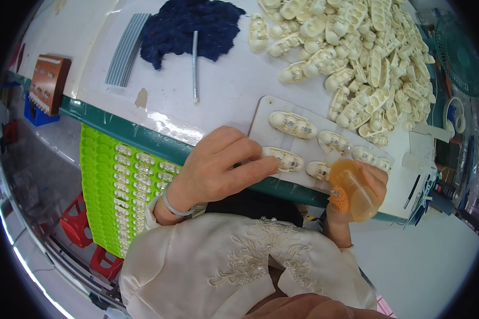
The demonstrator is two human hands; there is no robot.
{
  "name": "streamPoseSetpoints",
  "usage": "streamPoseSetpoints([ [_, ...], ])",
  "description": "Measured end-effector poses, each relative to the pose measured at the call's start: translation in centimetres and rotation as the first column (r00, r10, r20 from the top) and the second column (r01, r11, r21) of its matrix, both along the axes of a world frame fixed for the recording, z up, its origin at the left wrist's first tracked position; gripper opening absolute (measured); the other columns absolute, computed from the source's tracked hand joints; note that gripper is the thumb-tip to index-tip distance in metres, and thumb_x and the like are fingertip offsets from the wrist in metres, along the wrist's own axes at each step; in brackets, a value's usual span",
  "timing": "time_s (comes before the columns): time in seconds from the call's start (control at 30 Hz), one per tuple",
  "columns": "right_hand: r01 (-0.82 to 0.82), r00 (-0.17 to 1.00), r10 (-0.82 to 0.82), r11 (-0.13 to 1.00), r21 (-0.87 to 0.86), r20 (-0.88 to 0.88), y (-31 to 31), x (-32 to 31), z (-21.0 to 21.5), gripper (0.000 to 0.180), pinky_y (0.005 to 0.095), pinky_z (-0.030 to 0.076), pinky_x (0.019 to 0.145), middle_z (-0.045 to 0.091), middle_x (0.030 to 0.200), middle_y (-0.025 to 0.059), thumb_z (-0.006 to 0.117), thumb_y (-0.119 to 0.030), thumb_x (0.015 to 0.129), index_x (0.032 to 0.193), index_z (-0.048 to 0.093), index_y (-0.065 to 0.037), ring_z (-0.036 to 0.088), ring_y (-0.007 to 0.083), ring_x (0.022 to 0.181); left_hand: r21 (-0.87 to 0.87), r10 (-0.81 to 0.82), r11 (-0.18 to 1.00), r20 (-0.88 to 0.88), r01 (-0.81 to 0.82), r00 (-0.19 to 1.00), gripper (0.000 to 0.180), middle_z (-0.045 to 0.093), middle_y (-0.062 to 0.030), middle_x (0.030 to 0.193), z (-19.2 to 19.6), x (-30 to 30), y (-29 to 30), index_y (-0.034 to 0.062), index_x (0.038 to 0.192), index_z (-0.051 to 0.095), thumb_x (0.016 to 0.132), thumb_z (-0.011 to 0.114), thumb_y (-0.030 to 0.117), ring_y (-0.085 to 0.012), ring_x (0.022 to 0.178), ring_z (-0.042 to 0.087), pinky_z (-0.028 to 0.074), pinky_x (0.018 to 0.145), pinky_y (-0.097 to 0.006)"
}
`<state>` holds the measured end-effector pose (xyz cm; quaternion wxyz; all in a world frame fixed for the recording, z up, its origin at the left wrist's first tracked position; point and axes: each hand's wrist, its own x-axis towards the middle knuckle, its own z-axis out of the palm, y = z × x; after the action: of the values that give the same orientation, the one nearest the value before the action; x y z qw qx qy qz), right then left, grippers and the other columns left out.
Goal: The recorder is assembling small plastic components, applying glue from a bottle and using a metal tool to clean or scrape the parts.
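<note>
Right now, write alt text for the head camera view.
A person's right hand holds an amber bottle tilted toward a pale board of cream oval parts, the left hand at one of them. Beyond the board lies a heap of similar parts.

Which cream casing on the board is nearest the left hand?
The near row's leftmost casing, its left end at the left hand; the others lie farther off.

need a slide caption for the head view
Right hand holds an amber bottle at a white board of cream casings, left hand beside one casing
</note>
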<state>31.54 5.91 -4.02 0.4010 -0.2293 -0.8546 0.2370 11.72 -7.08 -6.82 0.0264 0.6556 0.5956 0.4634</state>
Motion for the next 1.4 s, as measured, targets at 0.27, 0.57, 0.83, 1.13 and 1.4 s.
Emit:
streamPoseSetpoints([
  [0.27, -0.086, 0.996, 0.086, 0.996, -0.015, 0.02, 0.0, 0.5, -0.5, 0.05, 0.0302, 0.048, 0.073, 0.057, 0.096, 0.0156, 0.079, -0.021, 0.067, 0.104, 0.052, 0.001, 0.055, 0.0235, 0.086, -0.041, 0.031, 0.999, -0.035, -0.032, 0.999, 0.034, 0.05, -0.0004, 0.07, 0.2, 0.3, 0.0, 0.0108, 0.087, 0.068, 0.055, 0.078, 0.011, -0.018, 0.063, 0.048, 0.041, 0.054, -0.027],
  [0.57, -0.131, 0.99, 0.13, 0.991, 0.018, 0.051, 0.2, 0.6, -0.6, 0.049, 0.0307, 0.049, 0.072, 0.058, 0.095, 0.0159, 0.079, -0.016, 0.067, 0.104, 0.052, 0.002, 0.056, 0.0241, 0.084, -0.052, 0.052, 0.997, -0.033, -0.053, 0.998, 0.033, 0.05, -0.001, 0.07, 0.6, 0.4, 0.1, 0.0107, 0.086, 0.068, 0.055, 0.078, 0.011, -0.0193, 0.064, 0.048, 0.042, 0.054, -0.028],
  [0.83, -0.084, 0.996, 0.083, 0.996, 0.018, 0.035, 0.2, 0.7, -0.5, 0.046, 0.0293, 0.049, 0.072, 0.058, 0.094, 0.017, 0.077, -0.01, 0.067, 0.104, 0.051, 0.001, 0.057, 0.0238, 0.085, -0.065, 0.057, 0.996, -0.024, -0.058, 0.998, 0.033, 0.05, -0.0008, 0.068, 0.7, 0.5, 0.0, 0.0106, 0.085, 0.068, 0.053, 0.078, 0.011, -0.0188, 0.063, 0.048, 0.041, 0.053, -0.027],
  [1.13, 0.035, 0.994, -0.035, 0.999, -0.007, -0.108, -0.5, 2.7, -0.7, 0.054, 0.0301, 0.048, 0.073, 0.054, 0.098, 0.0157, 0.077, -0.029, 0.07, 0.107, 0.048, -0.001, 0.052, 0.0232, 0.089, -0.052, 0.059, 0.997, -0.027, -0.06, 0.998, 0.033, 0.05, -0.0016, 0.067, 0.6, 0.6, 0.4, 0.0097, 0.083, 0.068, 0.052, 0.078, 0.011, -0.0191, 0.062, 0.048, 0.041, 0.053, -0.028],
  [1.4, 0.024, 0.999, -0.024, 1.0, -0.017, 0.025, 0.5, 4.4, -0.7, 0.06, 0.0327, 0.047, 0.072, 0.053, 0.098, 0.0161, 0.077, -0.034, 0.068, 0.107, 0.048, 0.0, 0.052, 0.024, 0.087, -0.051, 0.07, 0.996, -0.058, -0.073, 0.996, 0.032, 0.05, 0.0, 0.068, 0.9, 0.6, 0.3, 0.011, 0.085, 0.067, 0.055, 0.078, 0.009, -0.0179, 0.061, 0.047, 0.039, 0.052, -0.027],
])
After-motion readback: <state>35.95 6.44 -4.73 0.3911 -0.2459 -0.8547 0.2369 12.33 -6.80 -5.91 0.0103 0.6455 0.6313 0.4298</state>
